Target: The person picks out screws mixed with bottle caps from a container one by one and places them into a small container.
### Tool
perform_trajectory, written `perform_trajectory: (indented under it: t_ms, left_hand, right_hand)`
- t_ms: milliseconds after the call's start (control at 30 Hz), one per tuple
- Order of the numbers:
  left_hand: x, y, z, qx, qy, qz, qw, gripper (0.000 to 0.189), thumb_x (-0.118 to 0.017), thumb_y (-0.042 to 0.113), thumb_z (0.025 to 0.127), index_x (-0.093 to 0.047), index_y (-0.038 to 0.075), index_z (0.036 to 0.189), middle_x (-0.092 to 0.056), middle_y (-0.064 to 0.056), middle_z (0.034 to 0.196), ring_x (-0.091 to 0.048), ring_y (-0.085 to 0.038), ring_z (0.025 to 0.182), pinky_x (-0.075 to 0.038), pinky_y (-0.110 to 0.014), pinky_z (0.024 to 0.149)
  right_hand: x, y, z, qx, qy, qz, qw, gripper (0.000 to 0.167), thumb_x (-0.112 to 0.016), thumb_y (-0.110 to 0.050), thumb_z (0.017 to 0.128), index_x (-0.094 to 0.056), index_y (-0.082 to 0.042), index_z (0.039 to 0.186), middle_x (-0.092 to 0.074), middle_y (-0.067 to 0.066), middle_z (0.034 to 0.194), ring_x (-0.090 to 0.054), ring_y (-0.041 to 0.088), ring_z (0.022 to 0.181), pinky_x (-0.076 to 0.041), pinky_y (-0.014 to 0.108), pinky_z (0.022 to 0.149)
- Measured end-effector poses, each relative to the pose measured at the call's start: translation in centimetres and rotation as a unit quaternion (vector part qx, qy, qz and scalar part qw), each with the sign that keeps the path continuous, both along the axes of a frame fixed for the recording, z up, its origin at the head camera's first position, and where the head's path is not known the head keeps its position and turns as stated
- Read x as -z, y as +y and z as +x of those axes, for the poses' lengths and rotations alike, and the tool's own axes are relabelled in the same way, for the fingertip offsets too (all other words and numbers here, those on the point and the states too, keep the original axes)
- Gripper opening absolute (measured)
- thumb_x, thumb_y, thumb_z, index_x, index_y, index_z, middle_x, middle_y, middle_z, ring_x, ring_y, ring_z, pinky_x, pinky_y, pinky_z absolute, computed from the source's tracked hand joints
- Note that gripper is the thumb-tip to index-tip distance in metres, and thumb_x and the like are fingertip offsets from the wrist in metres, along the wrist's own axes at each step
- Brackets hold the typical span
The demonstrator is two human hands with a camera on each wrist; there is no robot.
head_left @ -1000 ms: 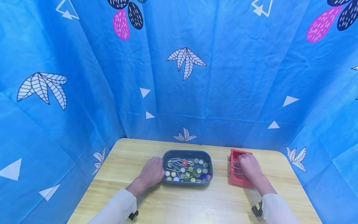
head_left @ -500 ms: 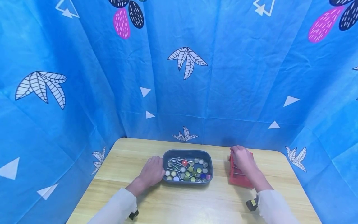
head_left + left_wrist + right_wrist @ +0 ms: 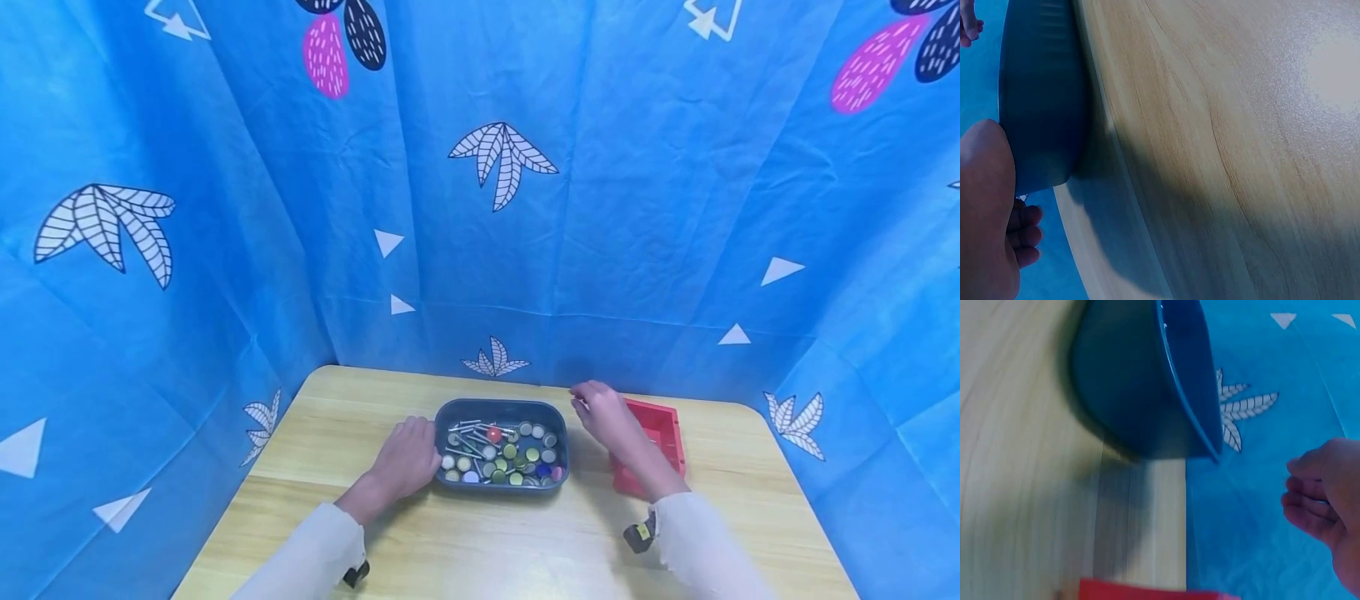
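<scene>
A dark blue-grey bin (image 3: 501, 490) holds several bottle caps (image 3: 515, 478), several metal screws or nails (image 3: 467, 451) and a red round piece (image 3: 494, 434). My left hand (image 3: 405, 458) holds the bin's left end; in the left wrist view its thumb (image 3: 988, 156) lies against the outer wall (image 3: 1044, 100) and fingertips show below the rim. My right hand (image 3: 609, 421) hovers between the bin and a red tray (image 3: 663, 415), touching neither. In the right wrist view its fingers (image 3: 1310, 506) are loosely bent, with nothing visible in them.
The red tray stands right of the bin, partly hidden by the right forearm; a thin metal piece shows inside. A blue patterned curtain (image 3: 495, 275) surrounds the wooden table (image 3: 510, 550) at the back and sides.
My right hand has come out of the red tray, passed over its left edge and moved left towards the bin. My left hand keeps its hold on the bin.
</scene>
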State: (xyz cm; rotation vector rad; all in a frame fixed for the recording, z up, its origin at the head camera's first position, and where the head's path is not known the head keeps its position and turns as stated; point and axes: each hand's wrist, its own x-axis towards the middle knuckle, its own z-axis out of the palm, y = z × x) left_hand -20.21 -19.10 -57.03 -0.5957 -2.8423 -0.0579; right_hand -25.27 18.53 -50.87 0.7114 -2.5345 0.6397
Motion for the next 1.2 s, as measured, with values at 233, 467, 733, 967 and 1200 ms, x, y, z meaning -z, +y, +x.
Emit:
perform_trajectory:
  t_ms: [233, 467, 733, 967, 1200]
  left_hand:
    - [-0.1, -0.1, -0.1, -0.002, 0.002, -0.007, 1.0, 0.023, -0.056, 0.024, 0.093, -0.059, 0.003, 0.102, -0.047, -0.002, 0.085, -0.039, -0.018, 0.081, -0.041, -0.033, 0.076]
    - [0.1, -0.1, -0.1, -0.007, -0.014, 0.004, 0.9999, 0.024, -0.055, 0.024, 0.093, -0.059, 0.003, 0.103, -0.049, -0.003, 0.087, -0.041, -0.019, 0.082, -0.042, -0.035, 0.079]
    - [0.2, -0.1, -0.1, -0.011, -0.021, 0.005, 0.9997, 0.027, -0.054, 0.024, 0.094, -0.06, 0.002, 0.107, -0.05, -0.004, 0.088, -0.041, -0.019, 0.083, -0.042, -0.034, 0.079]
    - [0.3, -0.1, -0.1, -0.009, -0.022, 0.012, 0.9996, 0.026, -0.054, 0.024, 0.094, -0.06, 0.002, 0.106, -0.05, -0.004, 0.088, -0.041, -0.019, 0.083, -0.042, -0.035, 0.079]
    - [0.3, -0.1, -0.3, -0.007, -0.021, 0.016, 0.9996, 0.025, -0.056, 0.025, 0.093, -0.06, 0.003, 0.103, -0.05, -0.004, 0.087, -0.041, -0.02, 0.083, -0.043, -0.036, 0.081]
  right_hand:
    - [0.7, -2.6, -0.3, -0.044, 0.0, -0.005, 0.999, 0.015, -0.079, 0.001, 0.084, -0.076, 0.002, 0.099, -0.077, 0.016, 0.094, -0.075, 0.029, 0.087, -0.062, 0.04, 0.078]
    - [1.8, -5.0, -0.7, -0.07, -0.046, 0.02, 0.9963, 0.019, -0.078, 0.0, 0.083, -0.076, 0.0, 0.102, -0.078, 0.016, 0.101, -0.076, 0.032, 0.098, -0.061, 0.042, 0.088]
    - [2.6, -6.9, -1.0, -0.085, -0.124, 0.043, 0.9876, 0.022, -0.079, -0.003, 0.084, -0.076, 0.001, 0.105, -0.077, 0.016, 0.104, -0.075, 0.031, 0.098, -0.061, 0.042, 0.089]
    - [3.5, -8.0, -1.3, -0.099, -0.148, 0.063, 0.982, 0.017, -0.075, -0.003, 0.087, -0.077, 0.0, 0.103, -0.077, 0.014, 0.101, -0.074, 0.029, 0.097, -0.061, 0.041, 0.088]
    - [4.2, -8.9, -1.6, -0.114, -0.14, 0.093, 0.9792, 0.017, -0.073, 0.001, 0.084, -0.077, 0.001, 0.101, -0.077, 0.014, 0.097, -0.074, 0.03, 0.093, -0.061, 0.041, 0.085]
